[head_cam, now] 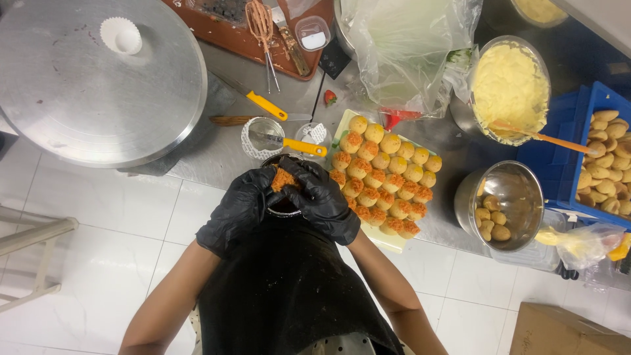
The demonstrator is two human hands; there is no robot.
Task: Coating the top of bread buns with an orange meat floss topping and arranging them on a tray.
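left hand and right hand, black-gloved, fingers pinched around one crumb-coated ball | ball over dark bowl, at 9 o'clock of the tray of balls | judged light, soft, crumbly, coating sheds | grip gently at its sides with fingertips, no squeezing
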